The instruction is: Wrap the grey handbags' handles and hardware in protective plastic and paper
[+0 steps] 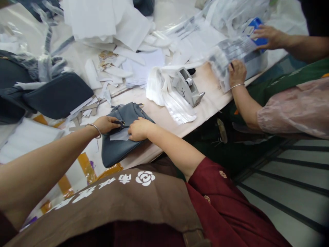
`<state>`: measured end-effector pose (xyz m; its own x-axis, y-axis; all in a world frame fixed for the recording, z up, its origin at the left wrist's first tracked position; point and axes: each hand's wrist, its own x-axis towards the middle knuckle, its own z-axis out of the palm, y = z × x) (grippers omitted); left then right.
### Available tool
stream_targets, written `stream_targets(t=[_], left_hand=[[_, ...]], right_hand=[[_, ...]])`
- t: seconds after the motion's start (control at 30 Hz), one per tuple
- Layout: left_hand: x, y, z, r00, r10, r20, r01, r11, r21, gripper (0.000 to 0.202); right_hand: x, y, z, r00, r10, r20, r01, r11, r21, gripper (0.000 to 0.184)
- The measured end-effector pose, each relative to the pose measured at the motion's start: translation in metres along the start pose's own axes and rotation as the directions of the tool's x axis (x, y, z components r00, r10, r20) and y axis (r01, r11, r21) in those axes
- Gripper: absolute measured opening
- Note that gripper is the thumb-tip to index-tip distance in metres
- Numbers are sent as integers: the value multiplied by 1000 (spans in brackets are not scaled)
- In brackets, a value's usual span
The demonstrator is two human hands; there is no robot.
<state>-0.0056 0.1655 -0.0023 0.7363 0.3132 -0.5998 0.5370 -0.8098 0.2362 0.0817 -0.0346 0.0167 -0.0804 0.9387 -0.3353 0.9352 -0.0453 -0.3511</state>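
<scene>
Slate-blue handbag (118,149), brown apron (144,206) with white rosette (145,178) and lettering (125,178), maroon sleeve (221,192), grey tape dispenser (189,92), pale pink oversleeve (295,108)

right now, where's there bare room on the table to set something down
Bare tabletop shows between the near bag and the white strips, and between the gray dispenser and the plastic-wrapped item. It is crowded left, with dark bags, and beyond, with white sheets.

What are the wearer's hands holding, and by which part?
The dark bag: left hand on its left side, right hand on its right; grip unclear.
</scene>
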Motion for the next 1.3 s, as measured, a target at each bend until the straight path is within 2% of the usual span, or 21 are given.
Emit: stream_targets(t=[0.1,0.27,0.47,0.67,0.83,0.97,1.17,1.3], left_hand=[[3,3,0,999,26,-25,-26,1000,2,30],[-10,19,4,995,-82,-54,79,996,-49,31],[-14,27,4,990,-113,-85,114,993,9,33],[-13,25,16,985,91,-147,-42,950,308,32],[-20,21,23,976,152,-154,-72,901,428,32],[-25,16,27,961,222,-163,-127,882,453,31],[-27,20,36,950,236,-205,-132,897,422,34],[-26,23,41,940,274,-205,-156,876,457,34]], right_hand=[[-4,0,-2,1000,13,-1,-13,1000,12,42],[-7,-1,-4,1000,29,11,-29,999,16,42],[-8,-3,-4,999,45,11,-45,999,3,44],[-13,-5,-10,998,31,57,-30,999,-14,42],[-10,-4,-6,1000,-8,30,10,999,-52,41],[-7,-2,0,998,-70,6,70,995,-77,40],[-10,-2,2,992,-121,-22,119,990,-81,37],[-11,-2,1,991,-136,-14,135,989,-64,36]])
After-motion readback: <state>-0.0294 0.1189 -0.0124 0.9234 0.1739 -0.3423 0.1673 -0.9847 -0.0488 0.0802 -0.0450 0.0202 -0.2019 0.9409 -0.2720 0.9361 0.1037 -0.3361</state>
